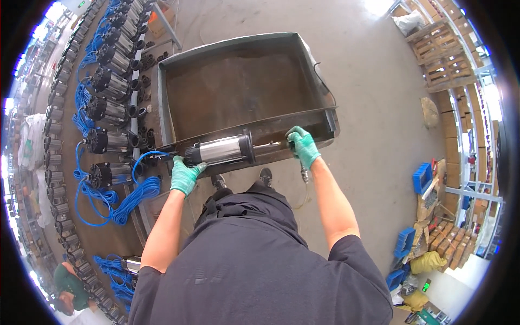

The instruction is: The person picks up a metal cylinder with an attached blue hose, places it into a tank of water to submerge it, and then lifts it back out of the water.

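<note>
Pump [219, 150] of the submersible kind lies on its side across the near rim of a large rusty steel tank [238, 89], held level between two gloved hands. Its body is a shiny stainless cylinder, capped at each end by black housing; the right end carries a wide black flange from which a thin metal shaft pokes out toward the right. A blue cable [142, 187] leaves the pump's left end, curves down and gathers into a loose coil below.

Left hand [186, 176], in a green knit glove, is closed around the black left end of the pump from underneath, fingers wrapped up over the housing. Right hand [303, 146], in a matching green glove, is curled shut at the tip of the shaft, just where it meets the tank's front wall; whether it clamps the shaft or the tank edge cannot be told. Both bare forearms reach up from the dark shirt at the lower edge.

To the left, a long row of similar pumps [108, 111] lies side by side on a bench, each with its own bundle of blue cable. Wooden pallets [441, 51] are stacked at the upper right, and blue plastic bins [422, 177] stand on the concrete floor at the right.
</note>
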The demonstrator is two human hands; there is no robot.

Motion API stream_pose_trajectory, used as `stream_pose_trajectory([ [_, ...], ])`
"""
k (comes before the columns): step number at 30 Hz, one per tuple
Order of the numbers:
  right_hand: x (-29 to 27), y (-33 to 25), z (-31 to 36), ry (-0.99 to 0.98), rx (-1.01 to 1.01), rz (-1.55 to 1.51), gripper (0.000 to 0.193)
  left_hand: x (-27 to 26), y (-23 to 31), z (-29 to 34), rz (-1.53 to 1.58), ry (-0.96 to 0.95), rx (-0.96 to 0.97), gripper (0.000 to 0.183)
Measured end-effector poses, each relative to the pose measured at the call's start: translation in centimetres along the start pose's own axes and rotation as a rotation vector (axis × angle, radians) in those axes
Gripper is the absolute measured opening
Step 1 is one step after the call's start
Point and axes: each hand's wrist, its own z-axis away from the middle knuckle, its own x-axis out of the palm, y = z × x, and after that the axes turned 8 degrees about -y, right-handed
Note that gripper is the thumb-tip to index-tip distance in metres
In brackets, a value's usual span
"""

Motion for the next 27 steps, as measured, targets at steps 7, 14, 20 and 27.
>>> stream_pose_trajectory([
  [7,2.1,1.4,-1.2,-0.050,0.080,-0.152,0.020,-0.5,-0.1,-0.2,-0.035,-0.029,-0.017,0.083],
  [14,2.1,0.9,-1.2,-0.076,0.161,-0.251,0.019,-0.6,-0.3,-0.4,-0.079,-0.014,-0.018,0.080],
  [20,2.3,1.3,-1.0,-0.077,0.125,-0.306,0.020,-0.9,0.5,0.0,-0.078,-0.021,-0.001,0.076],
  [27,3.1,0.6,-1.5,0.016,0.143,-0.200,0.021,-1.0,1.3,0.3,-0.087,-0.017,-0.019,0.072],
])
